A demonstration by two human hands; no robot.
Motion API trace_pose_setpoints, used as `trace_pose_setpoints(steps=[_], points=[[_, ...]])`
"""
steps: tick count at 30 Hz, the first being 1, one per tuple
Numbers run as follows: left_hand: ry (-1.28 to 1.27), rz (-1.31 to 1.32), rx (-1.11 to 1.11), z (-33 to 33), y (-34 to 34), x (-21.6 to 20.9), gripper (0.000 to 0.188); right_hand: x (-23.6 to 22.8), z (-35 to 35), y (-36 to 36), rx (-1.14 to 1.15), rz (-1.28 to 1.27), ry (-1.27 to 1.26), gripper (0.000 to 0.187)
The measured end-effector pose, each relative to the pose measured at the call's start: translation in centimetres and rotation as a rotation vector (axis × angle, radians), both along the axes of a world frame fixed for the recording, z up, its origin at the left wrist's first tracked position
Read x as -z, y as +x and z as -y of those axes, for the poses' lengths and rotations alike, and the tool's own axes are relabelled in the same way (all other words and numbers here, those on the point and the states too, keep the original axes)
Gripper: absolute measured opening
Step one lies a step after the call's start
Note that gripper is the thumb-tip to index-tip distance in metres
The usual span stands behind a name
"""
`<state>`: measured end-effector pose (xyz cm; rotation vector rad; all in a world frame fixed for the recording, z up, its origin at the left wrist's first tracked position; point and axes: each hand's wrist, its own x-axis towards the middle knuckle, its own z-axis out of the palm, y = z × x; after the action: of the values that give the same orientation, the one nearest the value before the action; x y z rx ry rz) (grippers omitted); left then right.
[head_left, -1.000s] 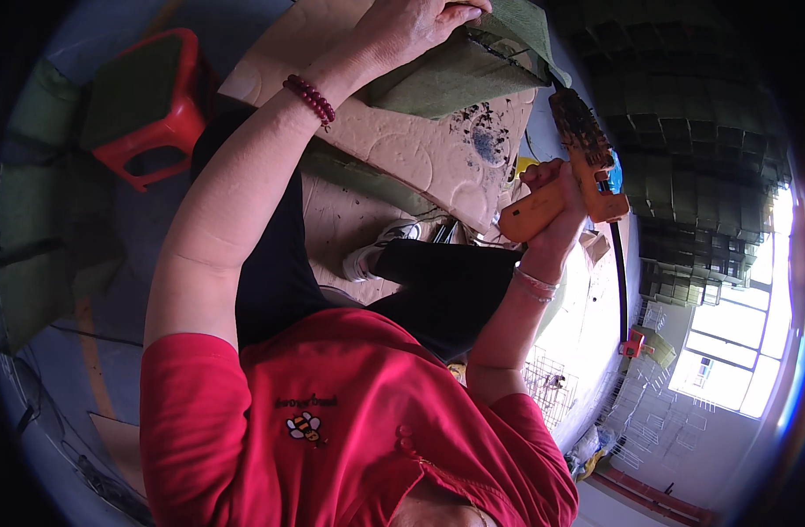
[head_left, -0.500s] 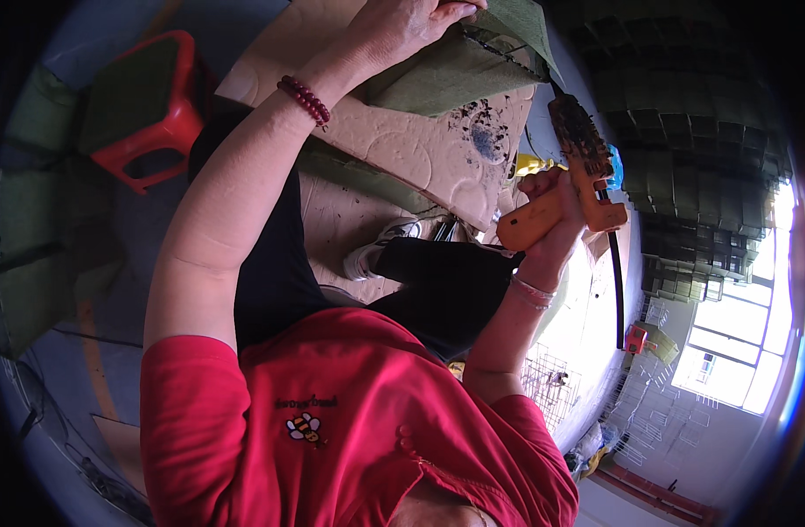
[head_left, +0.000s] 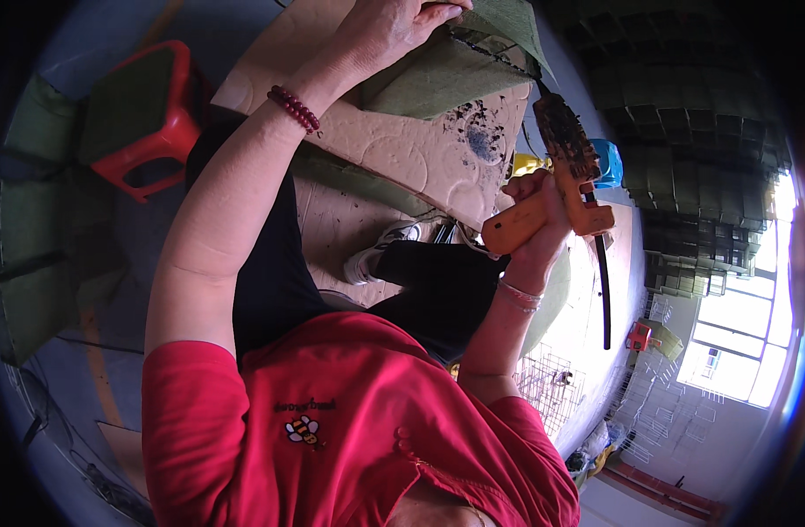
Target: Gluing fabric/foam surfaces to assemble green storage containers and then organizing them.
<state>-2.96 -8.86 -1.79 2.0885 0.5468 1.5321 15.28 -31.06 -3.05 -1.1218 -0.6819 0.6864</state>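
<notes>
At the top, my left hand (head_left: 398,31) is closed at the edge of a folded dark-green sheet piece (head_left: 446,77), thumb pressed toward the fingers; some fingertips are cut off by the frame. A black, glue-like line runs along the piece's inner fold. My right hand (head_left: 543,224) grips an orange glue gun (head_left: 571,180) by its handle. Dark residue crusts the gun's front, and a black glue stick (head_left: 605,303) sticks out of its back. Its thin nozzle points up at the right corner of the green piece; whether they touch I cannot tell.
Under the green piece lies a tan embossed board (head_left: 393,154) with black smears. A red stool (head_left: 152,154) with a green top stands left. Dark-green boxes (head_left: 683,132) are stacked at right. Beyond my right arm are wire frames (head_left: 552,386) and a blue container (head_left: 607,164).
The glue gun and my right hand have shifted slightly left. My left hand and the green piece have also moved a little left.
</notes>
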Motion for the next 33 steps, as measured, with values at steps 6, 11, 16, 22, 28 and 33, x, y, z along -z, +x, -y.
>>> trace_pose_setpoints(steps=[6, 11, 16, 22, 28, 33], points=[[-0.03, -0.063, -0.021, 0.0, 0.1, 0.0, 0.011, 0.0, -0.3, -1.3, 0.022, 0.027, -0.051, 0.013], [0.005, -0.002, -0.016, -0.2, 0.3, 0.1, 0.01, 0.0, -0.3, -1.9, 0.032, 0.05, -0.05, 0.013], [0.002, -0.024, -0.029, 0.0, 0.1, -0.1, 0.01, -0.2, -0.5, -3.2, 0.008, 0.015, -0.013, 0.014], [-0.001, -0.035, -0.031, 0.1, 0.0, 0.0, 0.01, 0.0, -0.6, -3.6, -0.026, -0.029, -0.021, 0.014], [-0.023, -0.046, -0.023, 0.0, -0.1, -0.2, 0.01, 0.0, -1.0, -4.6, -0.068, -0.068, -0.024, 0.016], [-0.004, -0.02, -0.031, 0.1, 0.0, -0.2, 0.008, 0.0, -1.0, -5.2, -0.107, -0.107, -0.001, 0.017]])
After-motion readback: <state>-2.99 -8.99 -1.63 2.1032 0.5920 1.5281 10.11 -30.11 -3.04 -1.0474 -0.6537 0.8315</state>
